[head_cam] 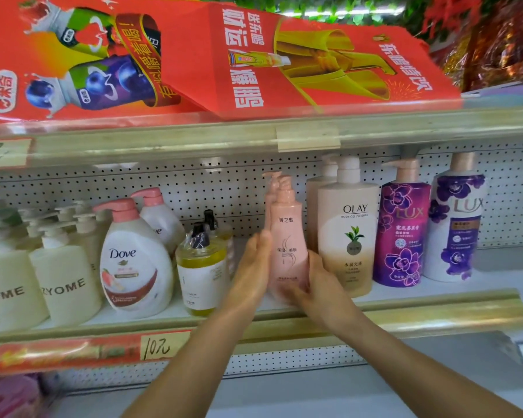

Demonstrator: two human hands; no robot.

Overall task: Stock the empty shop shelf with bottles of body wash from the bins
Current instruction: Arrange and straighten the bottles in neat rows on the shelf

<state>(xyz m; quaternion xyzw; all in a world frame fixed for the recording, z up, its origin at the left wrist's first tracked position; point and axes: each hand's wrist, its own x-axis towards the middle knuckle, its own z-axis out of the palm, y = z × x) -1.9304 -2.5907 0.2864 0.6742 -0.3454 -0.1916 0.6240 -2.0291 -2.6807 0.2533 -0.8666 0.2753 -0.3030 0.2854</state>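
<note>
Shelf (405, 300): stocked with pump bottles.
Left hand (251, 267): fingers straight, flat against pink body wash bottle (287, 236).
Right hand (320, 285): curled around its base.

One view only: head cam, wide-angle, worn by the person. Faces fwd and slightly down, square-on to a shop shelf (435, 300) at close range, within arm's reach. Frame centre sits on the mid shelf row; upper shelf edge (194, 140) crosses the top third, w/ a red box (284, 64) above it. Both forearms enter from bottom centre. Lens distortion bends shelf lines toward the edges; left side is blurred. No 2nd view, so no shared area.
</note>
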